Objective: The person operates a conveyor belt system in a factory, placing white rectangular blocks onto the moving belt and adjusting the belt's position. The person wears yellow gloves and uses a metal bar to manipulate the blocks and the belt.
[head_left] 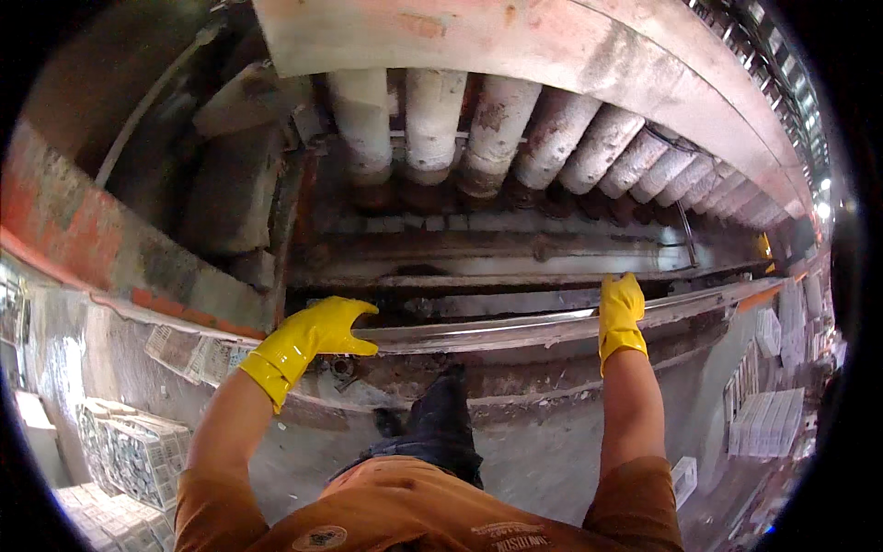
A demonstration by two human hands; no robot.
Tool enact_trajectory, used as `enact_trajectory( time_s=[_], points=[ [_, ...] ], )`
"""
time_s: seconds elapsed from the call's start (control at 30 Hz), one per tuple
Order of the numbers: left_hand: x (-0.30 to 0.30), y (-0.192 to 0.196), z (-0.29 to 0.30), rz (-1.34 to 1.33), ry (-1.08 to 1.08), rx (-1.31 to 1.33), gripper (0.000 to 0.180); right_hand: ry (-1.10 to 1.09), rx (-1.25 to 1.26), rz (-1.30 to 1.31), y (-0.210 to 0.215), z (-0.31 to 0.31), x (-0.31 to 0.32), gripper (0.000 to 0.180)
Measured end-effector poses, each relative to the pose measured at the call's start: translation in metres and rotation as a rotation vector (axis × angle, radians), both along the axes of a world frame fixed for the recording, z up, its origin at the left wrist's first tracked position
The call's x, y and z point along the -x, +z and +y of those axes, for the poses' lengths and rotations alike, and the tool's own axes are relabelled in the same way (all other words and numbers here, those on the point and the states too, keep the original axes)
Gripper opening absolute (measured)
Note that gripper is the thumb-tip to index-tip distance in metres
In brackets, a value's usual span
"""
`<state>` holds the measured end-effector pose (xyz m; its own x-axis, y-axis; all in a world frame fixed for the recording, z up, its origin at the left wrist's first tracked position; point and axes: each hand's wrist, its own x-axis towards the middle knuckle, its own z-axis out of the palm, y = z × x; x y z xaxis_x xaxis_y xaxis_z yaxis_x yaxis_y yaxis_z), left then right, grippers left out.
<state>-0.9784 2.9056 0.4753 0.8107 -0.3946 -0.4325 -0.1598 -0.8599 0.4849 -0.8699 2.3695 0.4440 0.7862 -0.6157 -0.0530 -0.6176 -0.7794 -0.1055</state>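
Both of my hands wear yellow rubber gloves. A long, shiny metal rail (497, 333) runs across the front edge of a large trough-like machine. My left hand (322, 329) is at the rail's left end, thumb and fingers spread in a C shape with a gap between them; whether it touches the rail is unclear. Further right, my right hand (623, 313) is closed over the rail, its fingers curled over the far side and partly hidden. Behind the rail lies the dark, wet-looking trough (460, 247).
Several thick, pale rollers (432, 124) line up beyond the trough under a broad worn beam (515, 41). A rusty orange-and-grey beam (101, 235) borders the left. Stacked crates (138, 451) stand on the floor at lower left, and pale stacked crates (768, 423) at right.
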Motion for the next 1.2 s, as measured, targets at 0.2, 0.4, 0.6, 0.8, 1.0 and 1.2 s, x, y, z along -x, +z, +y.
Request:
enact_trajectory(
  time_s=[0.2, 0.4, 0.6, 0.8, 1.0, 1.2],
  points=[
    [-0.017, 0.009, 0.005, -0.002, 0.037, 0.015, 0.082, -0.003, 0.05, 0.121, 0.007, 0.008, -0.021, 0.058],
    [-0.036, 0.019, 0.007, 0.03, 0.032, 0.05, 0.081, 0.02, 0.06, 0.125, 0.002, 0.007, -0.036, 0.057],
    [-0.052, 0.017, 0.01, 0.046, 0.03, 0.022, 0.082, 0.045, 0.054, 0.135, -0.001, 0.006, -0.049, 0.057],
    [-0.067, 0.002, 0.02, 0.063, 0.02, 0.066, 0.082, 0.006, 0.023, 0.148, -0.008, 0.006, -0.065, 0.061],
    [-0.075, 0.001, 0.021, 0.085, 0.024, 0.066, 0.08, -0.023, -0.019, 0.171, 0.0, 0.011, -0.072, 0.063],
    [-0.056, 0.002, 0.016, 0.105, 0.044, 0.045, 0.082, 0.031, -0.008, 0.108, -0.003, 0.009, -0.048, 0.063]
  ],
)
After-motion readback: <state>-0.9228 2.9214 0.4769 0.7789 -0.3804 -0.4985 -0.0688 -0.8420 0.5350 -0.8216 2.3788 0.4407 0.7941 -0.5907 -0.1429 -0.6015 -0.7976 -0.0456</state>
